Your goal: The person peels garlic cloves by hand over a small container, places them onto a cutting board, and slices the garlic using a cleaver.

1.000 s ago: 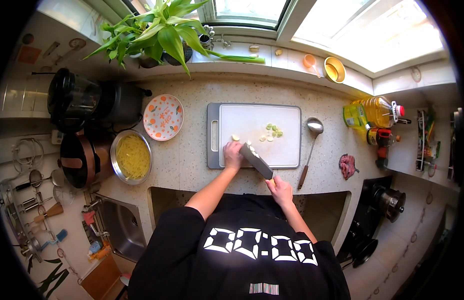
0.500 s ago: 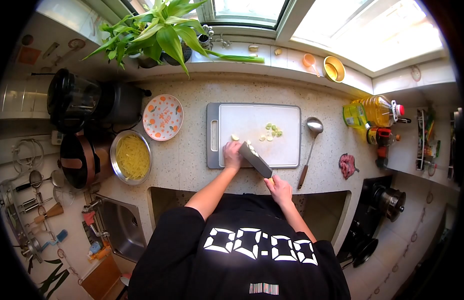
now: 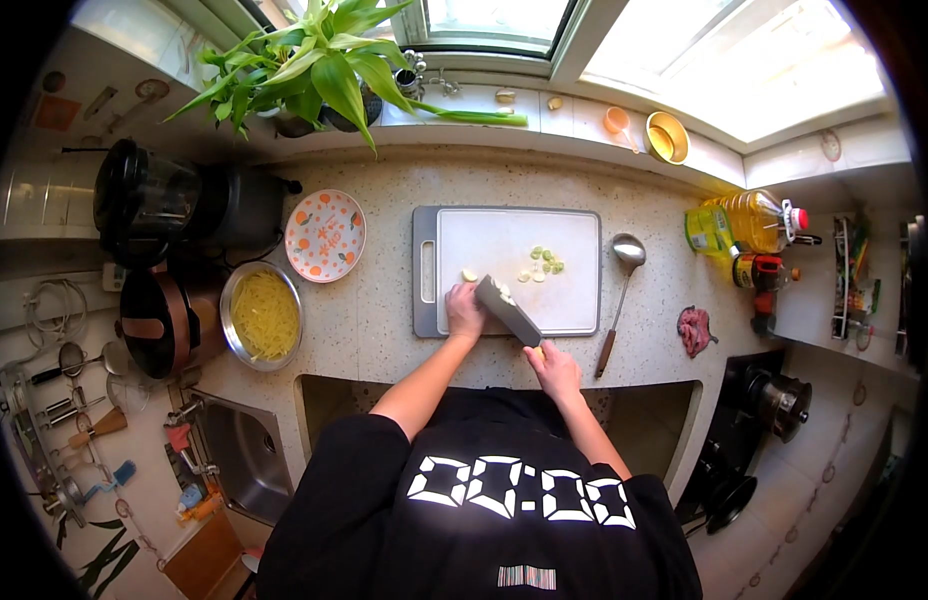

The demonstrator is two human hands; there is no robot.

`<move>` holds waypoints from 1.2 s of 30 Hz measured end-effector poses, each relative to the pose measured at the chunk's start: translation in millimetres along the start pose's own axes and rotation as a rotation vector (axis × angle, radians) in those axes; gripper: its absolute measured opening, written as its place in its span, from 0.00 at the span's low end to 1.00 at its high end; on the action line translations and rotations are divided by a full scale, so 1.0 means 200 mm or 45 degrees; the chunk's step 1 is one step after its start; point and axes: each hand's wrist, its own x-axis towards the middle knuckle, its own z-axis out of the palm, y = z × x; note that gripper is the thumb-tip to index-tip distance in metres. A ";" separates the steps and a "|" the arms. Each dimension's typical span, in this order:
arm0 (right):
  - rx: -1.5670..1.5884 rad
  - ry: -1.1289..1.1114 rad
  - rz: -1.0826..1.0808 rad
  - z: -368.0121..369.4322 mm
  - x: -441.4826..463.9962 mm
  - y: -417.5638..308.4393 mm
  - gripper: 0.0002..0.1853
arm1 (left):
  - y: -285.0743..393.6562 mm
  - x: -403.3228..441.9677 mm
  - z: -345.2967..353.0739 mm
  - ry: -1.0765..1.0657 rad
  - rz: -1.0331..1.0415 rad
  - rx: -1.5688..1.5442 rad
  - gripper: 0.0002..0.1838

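My right hand [image 3: 556,372] grips the yellowish handle of a cleaver [image 3: 510,318], its dark blade slanting up and left over the white cutting board [image 3: 569,310] with a grey rim. My left hand [image 3: 465,312] rests on the board with fingers curled against the blade's tip end; whatever they hold is hidden. White slices that look like garlic [image 3: 505,293] lie on or along the blade. A pale garlic clove [image 3: 469,275] sits just beyond my left fingers. Green scallion rounds [image 3: 546,258] and a few pale slices [image 3: 532,277] lie right of centre on the board.
A ladle [image 3: 621,290] lies right of the board, with a pink cloth [image 3: 695,331] farther right. To the left are a patterned plate [image 3: 326,236] and a metal bowl of yellow shreds [image 3: 266,315]. Oil bottles [image 3: 754,222] stand at the right; a sink [image 3: 246,450] is lower left.
The cleaver and my right hand have shifted slightly up and to the left. White slices at the blade sit a little differently. My left hand stays almost in place.
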 end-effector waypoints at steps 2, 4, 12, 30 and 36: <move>0.003 0.027 -0.013 0.01 0.01 0.00 0.29 | 0.00 0.00 -0.01 -0.026 -0.001 0.003 0.10; 0.010 0.040 -0.021 0.01 0.01 0.01 0.29 | -0.01 -0.01 -0.01 -0.048 0.005 0.016 0.10; 0.467 0.112 -0.003 0.09 0.01 0.14 0.25 | 0.04 0.01 -0.01 -0.002 -0.011 -0.039 0.05; 0.079 0.032 -0.070 -0.01 -0.07 0.08 0.28 | 0.01 0.00 -0.03 0.013 0.065 -0.049 0.07; 0.095 0.068 -0.102 0.00 -0.07 0.08 0.28 | 0.01 0.01 -0.02 0.044 0.086 -0.049 0.05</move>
